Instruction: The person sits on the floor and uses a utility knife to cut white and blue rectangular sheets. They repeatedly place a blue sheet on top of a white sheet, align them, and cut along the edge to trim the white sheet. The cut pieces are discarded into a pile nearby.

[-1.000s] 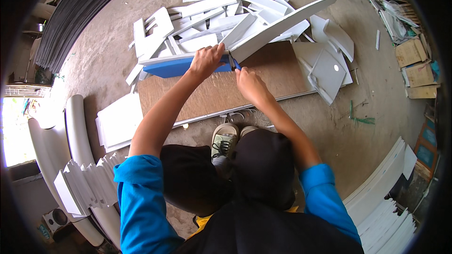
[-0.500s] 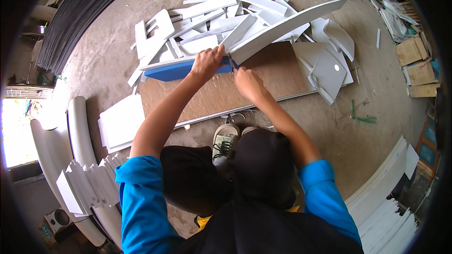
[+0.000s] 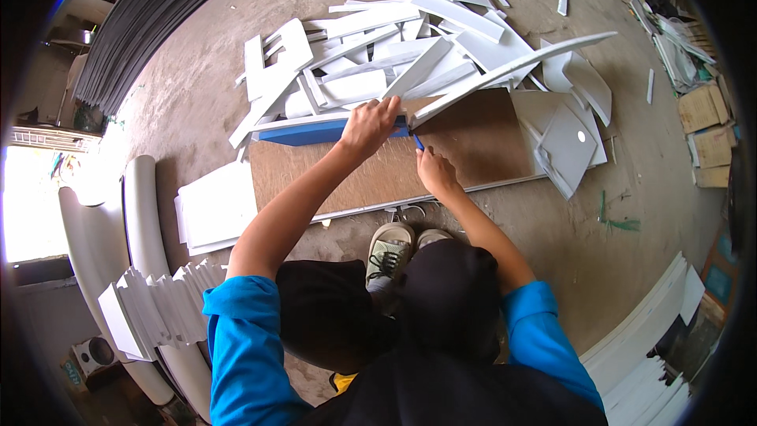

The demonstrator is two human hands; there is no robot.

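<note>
My left hand [image 3: 371, 128] is closed over the top edge of a long blue-faced piece [image 3: 303, 133] with a white edge, standing on its side across a brown wooden board [image 3: 331, 177]. To its right, a long white strip [image 3: 512, 65] rises at an angle, its near end close to my left fingers. My right hand [image 3: 438, 172] grips a slim blue-handled utility knife [image 3: 419, 142], just nearer to me than the blue piece's right end. The knife's tip points toward that end; whether it touches is too small to tell.
White offcuts [image 3: 355, 55] lie heaped beyond the board. White sheets stick out at its left [image 3: 209, 209] and right [image 3: 569, 138]. My shoes [image 3: 390, 248] stand at its near edge. Dark strips [image 3: 158, 24] are stacked far left; pale rolls [image 3: 144, 213] stand at left.
My right hand has drawn back toward me with the knife, away from my left hand. The left hand keeps its hold on the blue piece. The whole view has shifted slightly.
</note>
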